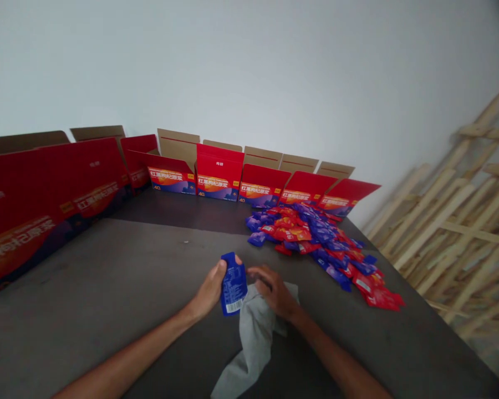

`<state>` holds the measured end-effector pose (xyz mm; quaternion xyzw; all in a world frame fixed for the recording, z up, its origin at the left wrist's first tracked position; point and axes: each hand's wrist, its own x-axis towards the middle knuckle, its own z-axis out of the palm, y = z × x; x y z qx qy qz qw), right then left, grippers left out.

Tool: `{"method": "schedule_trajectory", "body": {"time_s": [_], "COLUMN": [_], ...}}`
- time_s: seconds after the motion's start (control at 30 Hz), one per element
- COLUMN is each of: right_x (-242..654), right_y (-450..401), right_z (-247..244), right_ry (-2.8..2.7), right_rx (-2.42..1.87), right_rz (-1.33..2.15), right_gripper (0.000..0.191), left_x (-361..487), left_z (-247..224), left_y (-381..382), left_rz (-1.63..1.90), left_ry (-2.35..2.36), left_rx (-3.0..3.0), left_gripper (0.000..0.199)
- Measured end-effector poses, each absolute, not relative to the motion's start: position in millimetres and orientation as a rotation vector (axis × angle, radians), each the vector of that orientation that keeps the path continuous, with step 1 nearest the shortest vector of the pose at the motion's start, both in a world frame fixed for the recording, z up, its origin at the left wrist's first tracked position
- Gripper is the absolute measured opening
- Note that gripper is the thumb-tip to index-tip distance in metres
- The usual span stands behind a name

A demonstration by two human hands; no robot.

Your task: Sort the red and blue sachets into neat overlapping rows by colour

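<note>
A blue sachet (233, 285) with small print and a barcode is held upright by my left hand (210, 288), thumb on its front near the top. Just right of the sachet, my right hand (276, 291) has its fingers curled round a grey cloth (255, 327). The cloth hangs down toward me and its upper edge touches or overlaps the sachet's lower right side. Farther off to the right lies a heap of red and blue sachets (301, 230).
Open red cartons (218, 174) with raised flaps line the back of the dark table (149, 266). Larger red cartons (87, 183) stand along the left side. Wooden pallets (461, 227) lean against the white wall on the right, beyond the table edge.
</note>
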<state>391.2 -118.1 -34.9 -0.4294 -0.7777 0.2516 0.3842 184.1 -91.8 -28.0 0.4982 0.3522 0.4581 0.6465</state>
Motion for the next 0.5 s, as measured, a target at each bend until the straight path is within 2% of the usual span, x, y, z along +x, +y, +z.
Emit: {"method": "schedule_trajectory", "body": {"time_s": [0.1, 0.27, 0.4, 0.5], "right_x": [388.9, 380.3, 382.2, 397.6], "right_y": [-121.0, -130.3, -124.9, -114.2], "right_z": [-34.1, -32.7, -33.3, -31.0], "right_ry": [-2.045, -2.08, -1.866, -1.585], "right_rx": [-1.05, -1.172, -1.163, -1.128], "right_rz": [0.878, 0.917, 0.884, 0.823], "right_gripper": [0.038, 0.028, 0.047, 0.052], "left_x": [185.5, 189.9, 190.8, 189.9], "left_z": [-27.0, -20.4, -30.6, -46.6], "left_y": [-94.6, -97.0, -97.5, -105.5], "left_rz": [0.992, 1.059, 1.176, 1.138], "left_ry": [0.654, 0.525, 0.656, 0.724], "left_rx": [1.386, 1.819, 1.804, 1.872], "left_gripper": [0.073, 0.071, 0.075, 0.076]}}
